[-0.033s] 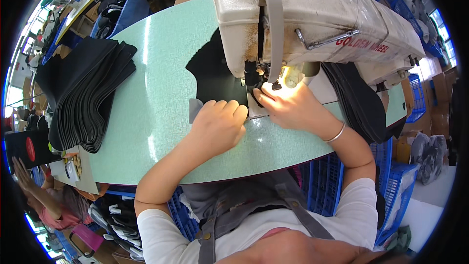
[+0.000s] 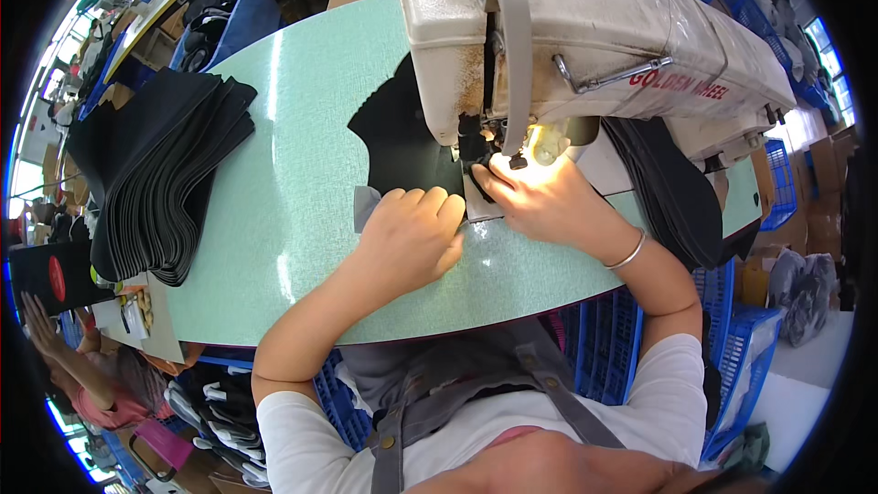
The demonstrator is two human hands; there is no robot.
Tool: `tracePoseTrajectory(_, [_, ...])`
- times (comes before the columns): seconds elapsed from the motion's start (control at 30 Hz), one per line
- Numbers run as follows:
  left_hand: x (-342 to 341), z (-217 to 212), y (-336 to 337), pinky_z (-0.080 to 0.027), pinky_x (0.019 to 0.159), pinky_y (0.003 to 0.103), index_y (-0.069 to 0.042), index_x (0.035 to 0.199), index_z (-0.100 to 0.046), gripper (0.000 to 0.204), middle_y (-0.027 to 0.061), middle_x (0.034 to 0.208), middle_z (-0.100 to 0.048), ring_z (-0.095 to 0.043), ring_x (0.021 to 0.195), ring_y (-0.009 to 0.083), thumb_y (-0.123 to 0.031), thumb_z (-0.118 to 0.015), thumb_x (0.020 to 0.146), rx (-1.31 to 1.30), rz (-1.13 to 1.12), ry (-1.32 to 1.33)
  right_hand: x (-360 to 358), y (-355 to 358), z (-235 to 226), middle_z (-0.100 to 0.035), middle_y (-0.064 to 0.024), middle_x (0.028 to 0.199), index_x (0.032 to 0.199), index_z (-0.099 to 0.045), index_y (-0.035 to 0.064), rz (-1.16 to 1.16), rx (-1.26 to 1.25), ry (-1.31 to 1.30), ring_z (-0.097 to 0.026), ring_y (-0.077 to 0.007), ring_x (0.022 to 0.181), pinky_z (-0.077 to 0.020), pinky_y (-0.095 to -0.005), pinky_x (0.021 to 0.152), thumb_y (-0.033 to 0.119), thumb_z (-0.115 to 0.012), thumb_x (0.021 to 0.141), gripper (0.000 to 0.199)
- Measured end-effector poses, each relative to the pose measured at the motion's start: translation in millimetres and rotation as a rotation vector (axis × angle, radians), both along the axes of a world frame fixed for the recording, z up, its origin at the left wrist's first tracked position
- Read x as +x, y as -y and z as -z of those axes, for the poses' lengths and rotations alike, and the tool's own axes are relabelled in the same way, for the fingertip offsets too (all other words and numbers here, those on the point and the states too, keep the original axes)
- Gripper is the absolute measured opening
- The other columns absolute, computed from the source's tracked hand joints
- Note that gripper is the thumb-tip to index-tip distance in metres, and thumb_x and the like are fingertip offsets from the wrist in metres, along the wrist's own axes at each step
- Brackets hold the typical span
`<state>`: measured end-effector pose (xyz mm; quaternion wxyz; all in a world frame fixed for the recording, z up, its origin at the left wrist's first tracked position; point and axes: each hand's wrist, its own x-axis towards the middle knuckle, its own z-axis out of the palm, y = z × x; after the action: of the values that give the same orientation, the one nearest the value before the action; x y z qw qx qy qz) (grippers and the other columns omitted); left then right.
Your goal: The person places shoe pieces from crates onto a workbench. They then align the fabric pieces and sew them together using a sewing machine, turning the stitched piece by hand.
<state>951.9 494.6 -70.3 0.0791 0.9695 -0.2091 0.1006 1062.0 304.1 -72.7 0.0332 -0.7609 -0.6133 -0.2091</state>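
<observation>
1. The black cloth point(image 2: 402, 142) lies flat on the pale green table point(image 2: 315, 114), its right side reaching under the head of the white sewing machine point(image 2: 594, 27).
2. The left hand point(image 2: 409, 236) rests at the near edge of the cloth, fingers curled and knuckles up; whether they pinch the cloth cannot be told, since the fingertips are hidden.
3. A small grey piece point(image 2: 366, 205) shows just left of that hand.
4. The right hand point(image 2: 541, 199) is close beside the needle area, fingers bent toward a dark bit of material; glare hides whether they grasp it.
5. A bracelet point(image 2: 629, 252) circles the right wrist.
6. One stack of black pieces point(image 2: 169, 174) sits at the table's left; another dark stack point(image 2: 672, 192) lies right of the right hand.
</observation>
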Motion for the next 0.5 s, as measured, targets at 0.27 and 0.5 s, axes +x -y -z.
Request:
tracePoseTrajectory(0.27, [-1.3,15.1,9.4,-0.036,0.055,0.031,-0.003,0.092,-0.062,0.027,0.0022,0.072,-0.047,-0.05,0.06,0.0168,-0.002,-0.061,0.066,0.117,-0.087,0.107,-9.2,-9.3,26.0,-0.049,-0.0011,0.073,0.073,-0.06,0.0068,-0.042,0.149,-0.097,-0.057,-0.0153,0.067,-0.0444,-0.0312,0.054,0.014,-0.062,0.069,0.009])
tracePoseTrajectory(0.5, [2.8,22.0,3.4,-0.036,0.055,0.032,-0.005,0.092,-0.062,0.027,0.0025,0.073,-0.048,-0.049,0.061,0.0178,-0.003,-0.061,0.066,0.075,-0.056,0.118,-6.3,-11.0,28.4,-0.049,-0.002,0.073,0.069,-0.058,0.0069,-0.009,0.184,-0.134,-0.056,-0.0167,0.072,-0.0454,-0.0312,0.055,0.013,-0.062,0.065,0.008])
